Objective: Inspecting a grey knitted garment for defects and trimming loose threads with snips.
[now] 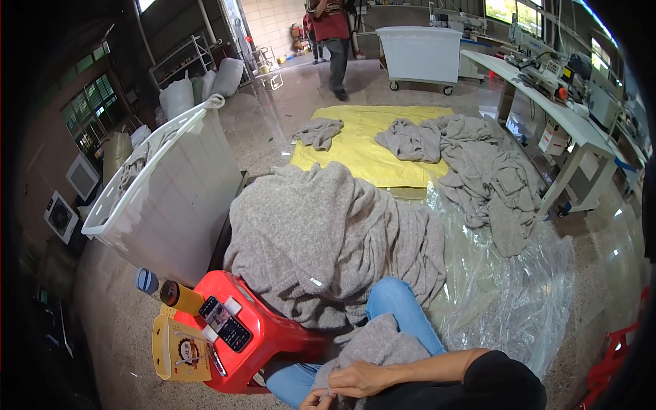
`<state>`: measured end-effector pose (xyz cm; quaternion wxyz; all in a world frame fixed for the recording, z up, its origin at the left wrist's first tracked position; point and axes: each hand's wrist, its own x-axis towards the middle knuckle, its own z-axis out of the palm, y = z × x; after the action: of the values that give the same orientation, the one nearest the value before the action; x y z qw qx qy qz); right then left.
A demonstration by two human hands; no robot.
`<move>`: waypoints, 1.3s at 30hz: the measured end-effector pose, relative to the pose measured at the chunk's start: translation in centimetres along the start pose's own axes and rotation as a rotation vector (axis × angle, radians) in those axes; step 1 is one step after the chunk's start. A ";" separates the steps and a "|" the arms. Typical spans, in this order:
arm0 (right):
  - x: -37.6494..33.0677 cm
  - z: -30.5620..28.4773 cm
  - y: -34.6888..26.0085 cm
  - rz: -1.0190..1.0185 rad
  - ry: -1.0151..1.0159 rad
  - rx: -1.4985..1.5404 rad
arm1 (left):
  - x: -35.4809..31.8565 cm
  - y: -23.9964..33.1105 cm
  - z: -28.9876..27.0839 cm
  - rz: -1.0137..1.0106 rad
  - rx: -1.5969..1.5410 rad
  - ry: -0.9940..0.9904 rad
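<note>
Garment (379, 345) — seemingly under right hand (359, 379)

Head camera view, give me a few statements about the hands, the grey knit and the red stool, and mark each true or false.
1. Both hands, right hand and left hand, pinch grey knit fabric on the lap. True.
2. The red stool is bare. False: two phones lie on it.
3. The yellow sheet lies on the floor. True.
4. The white bin stands right of the grey pile. False: left.
</note>
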<state>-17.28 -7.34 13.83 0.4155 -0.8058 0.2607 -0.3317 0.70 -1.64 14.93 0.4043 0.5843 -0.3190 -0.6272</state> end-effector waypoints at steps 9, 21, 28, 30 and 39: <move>0.4 -0.4 0.3 -0.041 0.001 0.053 | 1.3 -2.3 -0.6 -0.112 -0.158 0.112; -2.0 -2.8 1.7 0.065 -0.201 0.162 | 2.3 -4.3 -6.6 0.764 0.664 -0.125; -4.0 -7.2 3.7 0.373 0.026 -0.026 | -0.7 0.5 -3.0 -0.142 -0.490 0.235; -4.7 -7.1 4.5 0.252 0.274 -0.159 | 1.0 -2.1 -6.3 -0.206 -0.539 -0.048; -2.0 -4.9 -1.4 0.010 0.286 -0.118 | 1.0 1.4 0.7 0.034 -0.537 0.036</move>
<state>-22.05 -7.59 16.51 0.3279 -0.7720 0.3404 -0.4250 0.24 -3.23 15.75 0.5608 0.4619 -0.1437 -0.6719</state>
